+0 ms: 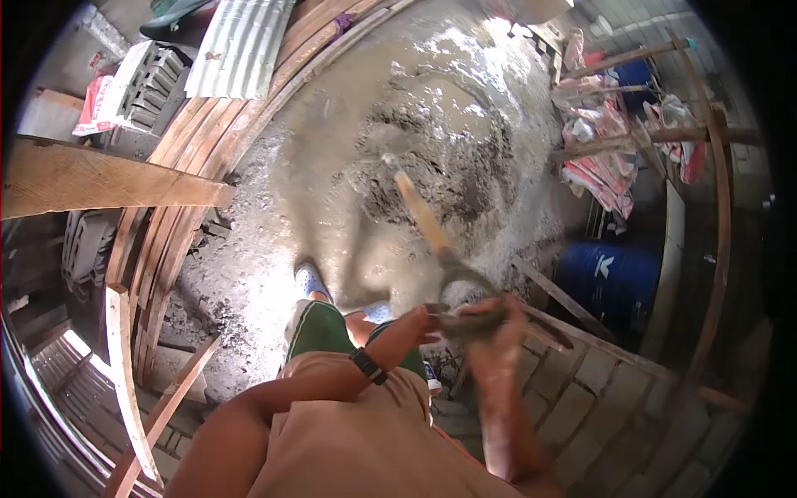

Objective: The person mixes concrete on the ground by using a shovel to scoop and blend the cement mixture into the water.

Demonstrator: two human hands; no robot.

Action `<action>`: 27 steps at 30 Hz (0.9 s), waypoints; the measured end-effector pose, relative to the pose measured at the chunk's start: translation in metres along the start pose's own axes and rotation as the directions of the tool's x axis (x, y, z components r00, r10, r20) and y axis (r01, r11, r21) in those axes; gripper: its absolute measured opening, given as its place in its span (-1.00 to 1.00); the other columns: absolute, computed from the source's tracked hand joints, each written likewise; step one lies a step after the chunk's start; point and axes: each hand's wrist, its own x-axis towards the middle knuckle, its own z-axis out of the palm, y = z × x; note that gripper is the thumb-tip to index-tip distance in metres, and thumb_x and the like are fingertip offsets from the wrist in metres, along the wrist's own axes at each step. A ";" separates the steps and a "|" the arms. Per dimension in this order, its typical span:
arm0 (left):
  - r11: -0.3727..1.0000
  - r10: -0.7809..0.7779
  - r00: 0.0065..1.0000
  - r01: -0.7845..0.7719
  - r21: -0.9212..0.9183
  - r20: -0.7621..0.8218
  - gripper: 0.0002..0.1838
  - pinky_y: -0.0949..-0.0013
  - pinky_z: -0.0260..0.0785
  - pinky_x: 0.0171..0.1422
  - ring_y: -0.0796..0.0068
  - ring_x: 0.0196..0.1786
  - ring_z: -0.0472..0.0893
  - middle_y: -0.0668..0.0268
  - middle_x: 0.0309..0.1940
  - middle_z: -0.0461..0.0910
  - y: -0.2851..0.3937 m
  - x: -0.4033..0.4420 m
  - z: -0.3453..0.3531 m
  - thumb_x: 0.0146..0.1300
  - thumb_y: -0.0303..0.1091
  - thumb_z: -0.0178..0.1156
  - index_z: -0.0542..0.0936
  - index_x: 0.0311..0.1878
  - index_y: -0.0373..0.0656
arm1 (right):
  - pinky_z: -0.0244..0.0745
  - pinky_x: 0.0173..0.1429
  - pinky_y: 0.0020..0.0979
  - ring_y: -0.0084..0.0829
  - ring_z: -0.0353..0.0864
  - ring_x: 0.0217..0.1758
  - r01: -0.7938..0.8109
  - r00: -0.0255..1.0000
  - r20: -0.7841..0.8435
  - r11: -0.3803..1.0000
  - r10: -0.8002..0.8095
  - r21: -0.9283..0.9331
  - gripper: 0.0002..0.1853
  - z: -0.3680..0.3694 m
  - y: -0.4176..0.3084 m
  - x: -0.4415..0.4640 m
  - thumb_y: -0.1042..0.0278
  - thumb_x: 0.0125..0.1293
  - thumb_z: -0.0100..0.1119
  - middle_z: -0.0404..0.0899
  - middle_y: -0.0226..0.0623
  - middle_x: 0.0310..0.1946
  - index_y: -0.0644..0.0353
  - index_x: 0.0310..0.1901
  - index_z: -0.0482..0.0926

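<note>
A shovel (422,217) slants down and away from me, its pale shaft reaching into wet grey cement mix (465,170). The blade is buried or too smeared with mix to make out. At the near end the shaft widens into a dark D-shaped handle. My right hand (498,322) is closed around the handle's crossbar, somewhat blurred by motion. Beside it, my left hand (422,325), below a black wristwatch (368,366), is closed on the left end of that same handle. My feet in light blue clogs (310,280) stand at the near edge of the mix.
Long wooden planks (178,195) border the mix on the left, with a corrugated metal sheet (241,50) on them. A timber beam (108,178) juts in from the left. On the right are a blue drum (604,286), torn sacks (602,158) and wooden poles (716,191).
</note>
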 end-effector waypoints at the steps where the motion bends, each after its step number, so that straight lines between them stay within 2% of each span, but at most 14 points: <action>1: 1.000 0.014 1.000 -0.014 0.001 -0.003 -0.49 0.19 0.31 0.38 0.25 0.20 0.54 0.12 0.15 0.55 0.011 -0.001 -0.005 0.44 -0.10 0.09 0.38 0.26 -0.30 | 0.52 0.05 -0.02 -0.14 0.63 -0.20 -0.081 0.997 0.026 0.994 0.079 0.072 -0.59 -0.010 0.036 0.017 0.01 0.48 -0.19 0.58 -0.15 -0.39 0.17 -0.31 0.50; 3: 0.975 0.214 0.888 -0.219 0.034 -0.408 -0.62 0.18 0.36 0.32 0.22 0.13 0.58 0.14 0.07 0.59 0.031 -0.014 -0.026 0.35 -0.21 0.18 0.47 0.10 -0.26 | 0.47 0.21 -0.03 -0.13 0.63 -0.04 -0.284 0.953 0.103 0.958 0.286 -0.039 -0.58 -0.010 0.089 0.032 0.02 0.44 -0.11 0.62 -0.13 -0.21 0.26 -0.10 0.53; 7: 0.861 0.199 0.585 -0.488 -0.146 -0.786 -0.73 0.10 0.48 0.06 0.24 -0.16 0.62 0.24 -0.30 0.58 0.033 -0.047 -0.086 0.32 -0.17 0.22 0.55 -0.11 -0.18 | 0.47 0.24 -0.12 -0.20 0.60 0.09 -0.521 0.799 0.265 0.842 0.539 -0.142 -0.50 -0.037 0.157 0.070 0.01 0.43 -0.03 0.56 -0.14 0.08 0.29 0.15 0.46; 9: 0.840 0.287 0.397 -0.542 0.030 -0.872 -0.61 0.03 0.49 -0.10 0.30 -0.38 0.57 0.33 -0.52 0.46 0.041 -0.061 -0.090 0.29 -0.01 0.24 0.55 -0.12 -0.19 | 0.51 0.19 -0.16 -0.25 0.59 0.09 -0.658 0.339 0.154 0.351 0.928 -0.667 -0.52 -0.074 0.178 0.116 0.01 0.44 0.01 0.54 -0.16 0.08 0.20 0.19 0.45; 11: 0.663 0.295 0.262 -0.749 0.000 -0.919 -0.50 0.17 0.46 -0.28 0.43 -0.58 0.39 0.41 -0.67 0.28 0.047 -0.062 -0.111 0.28 0.17 0.21 0.54 -0.18 -0.18 | 0.55 0.10 -0.21 -0.28 0.61 0.03 -0.483 0.417 -0.057 0.168 0.907 -0.859 -0.54 -0.062 0.181 0.175 0.00 0.46 0.02 0.56 -0.19 0.01 0.18 0.18 0.46; 13: 0.653 0.325 0.127 -0.747 0.125 -0.937 -0.42 0.41 0.30 -0.50 0.61 -0.66 0.23 0.50 -0.70 0.15 0.049 -0.063 -0.130 0.30 0.29 0.13 0.51 -0.22 -0.15 | 0.56 -0.04 -0.33 -0.31 0.62 0.06 -0.387 0.485 -0.073 0.139 0.871 -0.912 -0.48 -0.073 0.214 0.276 0.09 0.46 0.04 0.50 -0.35 0.08 0.16 0.35 0.35; 14: 0.647 0.252 0.081 -0.755 0.106 -0.964 -0.36 0.47 0.12 -0.62 0.64 -0.72 0.17 0.54 -0.75 0.09 0.049 -0.060 -0.139 0.25 0.40 0.09 0.50 -0.25 -0.11 | 0.57 -0.07 -0.26 -0.31 0.61 0.03 -0.457 0.564 -0.042 0.270 0.824 -0.847 -0.40 -0.047 0.226 0.316 -0.05 0.39 0.13 0.49 -0.36 0.02 0.14 0.33 0.37; 16: 0.614 0.165 0.015 -0.784 0.091 -0.986 -0.30 0.44 0.11 -0.67 0.61 -0.78 0.17 0.51 -0.82 0.11 0.049 -0.042 -0.140 0.24 0.47 -0.02 0.52 -0.34 -0.10 | 0.58 -0.08 -0.18 -0.29 0.63 -0.06 -0.329 0.743 -0.119 0.205 0.659 -0.922 -0.36 -0.013 0.286 0.392 -0.17 0.31 0.20 0.49 -0.31 -0.10 0.18 0.21 0.41; 20: 0.556 0.208 -0.029 -0.819 0.142 -0.978 -0.33 0.43 0.11 -0.70 0.51 -0.83 0.18 0.44 -0.87 0.16 0.003 -0.023 -0.175 0.33 0.38 -0.10 0.53 -0.42 -0.12 | 0.65 -0.17 -0.14 -0.28 0.65 -0.30 -0.498 0.711 0.001 0.505 0.703 -0.705 -0.36 0.040 0.379 0.480 -0.22 0.23 0.27 0.48 -0.20 -0.28 0.28 -0.03 0.39; 21: 0.553 0.187 -0.035 -0.822 0.135 -0.982 -0.33 0.43 0.11 -0.70 0.51 -0.83 0.18 0.44 -0.87 0.16 -0.013 -0.034 -0.188 0.33 0.38 -0.10 0.53 -0.42 -0.12 | 0.66 -0.30 -0.19 -0.30 0.64 -0.38 -0.472 0.806 -0.003 0.642 0.591 -0.604 -0.41 0.044 0.399 0.506 -0.16 0.24 0.29 0.47 -0.26 -0.41 0.27 -0.08 0.40; 22: 0.585 0.227 -0.080 -0.786 0.201 -0.971 -0.36 0.41 0.13 -0.70 0.48 -0.82 0.22 0.40 -0.86 0.21 -0.033 -0.051 -0.201 0.35 0.32 -0.11 0.53 -0.41 -0.13 | 0.59 -0.44 -0.26 -0.35 0.58 -0.45 -0.590 0.773 -0.067 0.676 0.631 -0.442 -0.53 0.052 0.410 0.528 -0.06 0.25 0.31 0.42 -0.30 -0.51 0.21 -0.13 0.44; 24: 0.690 0.435 -0.121 -0.592 0.417 -0.892 -0.41 0.40 0.21 -0.64 0.44 -0.77 0.32 0.29 -0.80 0.36 -0.076 -0.097 -0.236 0.38 0.24 -0.10 0.53 -0.38 -0.14 | 0.53 -0.49 -0.30 -0.38 0.53 -0.50 -0.548 0.796 -0.113 0.628 0.595 -0.553 -0.58 0.044 0.460 0.542 -0.01 0.27 0.30 0.41 -0.31 -0.51 0.21 -0.16 0.47; 26: 0.677 0.110 -0.630 -0.519 0.522 -0.769 -0.43 0.49 0.15 -0.58 0.55 -0.75 0.29 0.37 -0.78 0.33 -0.083 -0.120 -0.268 0.40 0.19 -0.09 0.50 -0.49 -0.13 | 0.40 -0.57 -0.36 -0.45 0.40 -0.58 -0.470 0.842 -0.137 0.585 0.523 -0.661 -0.72 0.023 0.514 0.521 0.18 0.30 0.26 0.37 -0.36 -0.53 0.24 -0.20 0.51; 27: 0.700 0.087 -0.598 -0.532 0.475 -0.797 -0.44 0.50 0.09 -0.60 0.60 -0.75 0.22 0.42 -0.80 0.27 -0.095 -0.150 -0.281 0.37 0.23 -0.07 0.43 -0.51 -0.08 | 0.41 -0.57 -0.37 -0.43 0.42 -0.62 -0.476 0.836 -0.119 0.600 0.535 -0.643 -0.84 0.005 0.543 0.508 0.35 0.29 0.23 0.41 -0.36 -0.54 0.26 -0.24 0.52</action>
